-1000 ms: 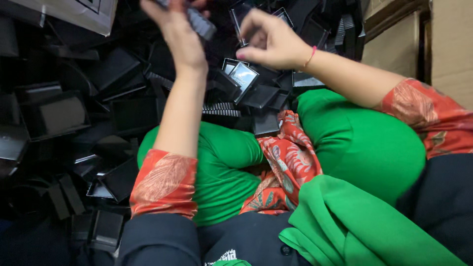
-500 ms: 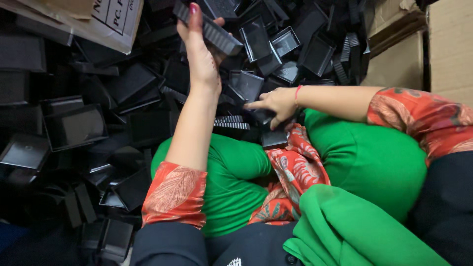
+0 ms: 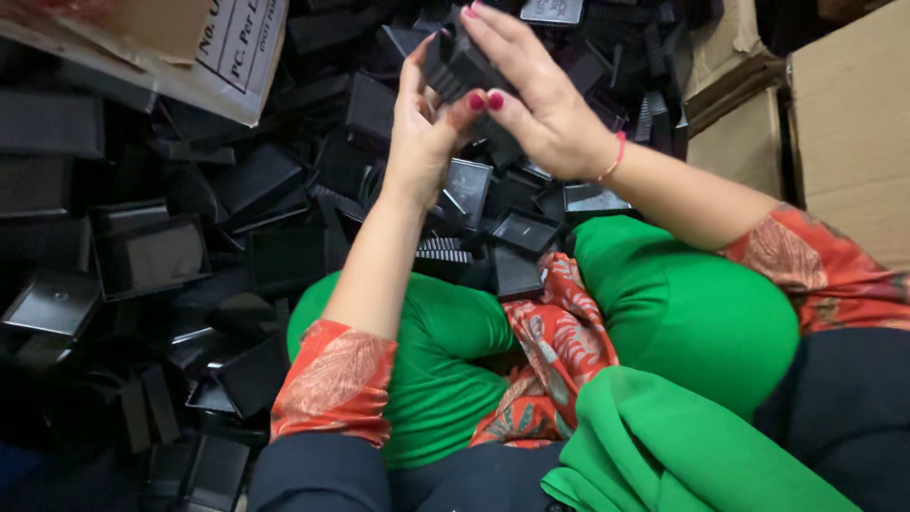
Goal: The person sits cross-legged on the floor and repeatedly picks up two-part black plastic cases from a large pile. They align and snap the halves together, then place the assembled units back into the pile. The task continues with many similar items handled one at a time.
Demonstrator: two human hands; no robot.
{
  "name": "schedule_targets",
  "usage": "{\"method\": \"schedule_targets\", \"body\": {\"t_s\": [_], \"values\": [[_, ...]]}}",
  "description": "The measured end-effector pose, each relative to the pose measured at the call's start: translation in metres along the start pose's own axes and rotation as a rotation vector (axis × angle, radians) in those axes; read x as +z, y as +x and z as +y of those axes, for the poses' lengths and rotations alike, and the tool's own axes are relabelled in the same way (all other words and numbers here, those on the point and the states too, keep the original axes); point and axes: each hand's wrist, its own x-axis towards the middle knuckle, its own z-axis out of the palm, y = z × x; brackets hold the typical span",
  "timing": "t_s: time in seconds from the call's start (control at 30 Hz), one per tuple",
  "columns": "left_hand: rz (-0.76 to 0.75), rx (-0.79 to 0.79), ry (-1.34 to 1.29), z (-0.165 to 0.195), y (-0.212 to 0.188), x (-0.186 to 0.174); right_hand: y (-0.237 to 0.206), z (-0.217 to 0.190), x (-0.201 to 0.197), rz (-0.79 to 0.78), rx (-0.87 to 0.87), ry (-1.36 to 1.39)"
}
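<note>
My left hand (image 3: 424,133) and my right hand (image 3: 536,95) are raised together over a heap of black plastic parts (image 3: 237,209). Between them they grip one black ribbed plastic piece (image 3: 462,64), the left from the side, the right from above with fingers spread over it. The lower part of the piece is hidden behind my fingers. My knees in green cloth (image 3: 682,303) sit just below the hands, with a red patterned scarf (image 3: 555,351) between them.
Black trays and casings cover the floor at left and ahead. A cardboard box with a white label (image 3: 180,47) lies at the top left. More cardboard boxes (image 3: 844,114) stand at the right. A green cloth (image 3: 664,446) drapes over my lap.
My right hand has risen from the pile near my knee to meet my left hand. Both hands now hold the black piece that the left hand held alone.
</note>
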Motion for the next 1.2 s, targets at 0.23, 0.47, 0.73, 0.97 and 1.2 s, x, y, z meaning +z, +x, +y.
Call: {"method": "schedule_targets", "body": {"t_s": [0.23,0.47,0.73,0.97,1.2], "values": [[-0.109,0.089,0.04,0.006,-0.009,0.011,0.003,-0.014,0.0,0.034,0.018,0.074],[-0.088,0.138,0.077,0.012,-0.013,0.018,0.0,-0.02,-0.002,0.088,0.038,0.099],[-0.12,0.178,0.038,0.009,-0.012,0.011,0.002,-0.031,-0.003,0.064,0.039,0.092],[-0.038,0.217,0.055,0.004,-0.013,0.011,0.004,-0.026,0.004,0.008,-0.006,0.057],[0.154,0.11,0.027,-0.002,-0.007,-0.009,-0.004,-0.016,0.01,0.056,-0.049,-0.155]]}}
